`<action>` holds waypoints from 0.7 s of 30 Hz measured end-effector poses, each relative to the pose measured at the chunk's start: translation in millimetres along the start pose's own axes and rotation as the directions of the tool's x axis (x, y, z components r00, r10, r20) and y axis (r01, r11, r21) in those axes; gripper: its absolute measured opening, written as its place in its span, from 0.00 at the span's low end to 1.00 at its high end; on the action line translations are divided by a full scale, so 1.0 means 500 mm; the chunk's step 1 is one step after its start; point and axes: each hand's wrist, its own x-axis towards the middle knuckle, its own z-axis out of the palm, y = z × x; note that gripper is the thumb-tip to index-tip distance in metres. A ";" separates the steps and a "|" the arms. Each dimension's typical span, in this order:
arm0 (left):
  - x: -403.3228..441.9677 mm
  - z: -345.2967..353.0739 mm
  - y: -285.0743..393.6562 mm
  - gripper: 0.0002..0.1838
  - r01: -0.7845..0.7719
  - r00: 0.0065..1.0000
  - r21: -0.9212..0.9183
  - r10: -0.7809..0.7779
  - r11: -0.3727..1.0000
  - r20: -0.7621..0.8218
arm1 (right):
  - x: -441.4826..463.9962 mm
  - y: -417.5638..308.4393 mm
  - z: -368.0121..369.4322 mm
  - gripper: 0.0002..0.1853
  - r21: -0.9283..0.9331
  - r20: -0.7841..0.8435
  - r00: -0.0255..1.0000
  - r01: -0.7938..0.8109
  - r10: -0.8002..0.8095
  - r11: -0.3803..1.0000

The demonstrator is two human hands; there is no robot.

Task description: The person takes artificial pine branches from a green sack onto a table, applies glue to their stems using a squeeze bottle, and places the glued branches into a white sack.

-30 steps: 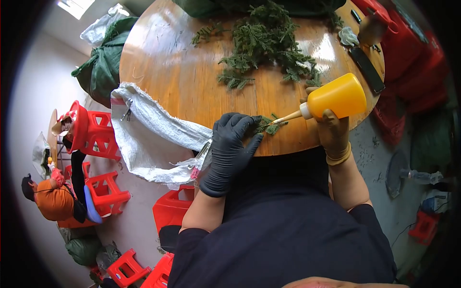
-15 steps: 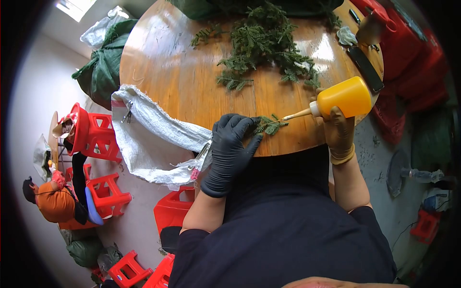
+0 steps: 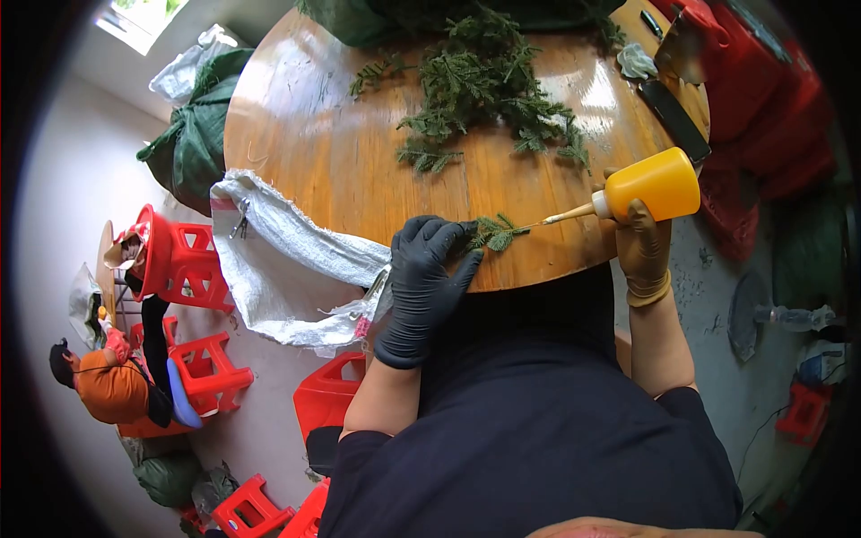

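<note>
My left hand (image 3: 430, 269), in a black glove, pinches a small green fir sprig (image 3: 499, 232) near the front edge of the round wooden table (image 3: 323, 161). A tan-gloved right hand of mine (image 3: 642, 242) is wrapped round a yellow squeeze bottle (image 3: 652, 184), which lies tilted with its long nozzle pointing left. The nozzle tip is just right of the sprig, a small gap apart from it. Farther back on the table lies a pile of green fir branches (image 3: 475, 85).
A white woven sack (image 3: 260, 269) hangs at the table's left edge. A black phone-like object (image 3: 674, 121) and crumpled tissue (image 3: 636, 63) lie at the right. Red stools (image 3: 211, 372) stand at the left, near another seated person (image 3: 112, 386). Green bundles (image 3: 193, 134) rest beyond the table.
The bottle has shifted right, and its nozzle tip has drawn back from the sprig's stem. My left hand still holds the sprig. The whole view has moved slightly.
</note>
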 end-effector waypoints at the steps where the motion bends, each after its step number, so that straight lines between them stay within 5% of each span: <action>1: -0.001 0.001 -0.001 0.16 -0.003 1.000 0.001 0.003 1.000 -0.001 | -0.001 0.000 -0.006 0.26 -0.010 -0.011 1.000 0.000 -0.001 1.000; 10: -0.017 -0.010 -0.007 0.17 0.010 0.998 -0.075 -0.014 0.997 -0.058 | 0.010 -0.022 0.003 0.25 0.117 -0.077 0.997 -0.011 0.020 0.993; 13: -0.039 -0.074 0.017 0.19 -0.131 0.918 -0.067 0.096 0.989 -0.386 | 0.027 -0.022 0.006 0.24 0.143 -0.091 0.995 -0.022 0.035 0.990; 17: -0.109 -0.188 -0.050 0.17 0.113 0.800 0.132 -0.012 0.985 -0.600 | 0.037 -0.022 0.007 0.24 0.132 -0.092 0.995 -0.031 0.043 0.991; 21: -0.141 -0.273 -0.125 0.18 0.367 0.859 0.417 -0.131 0.832 -0.495 | 0.035 -0.020 0.004 0.24 0.142 -0.081 0.995 -0.043 0.055 0.989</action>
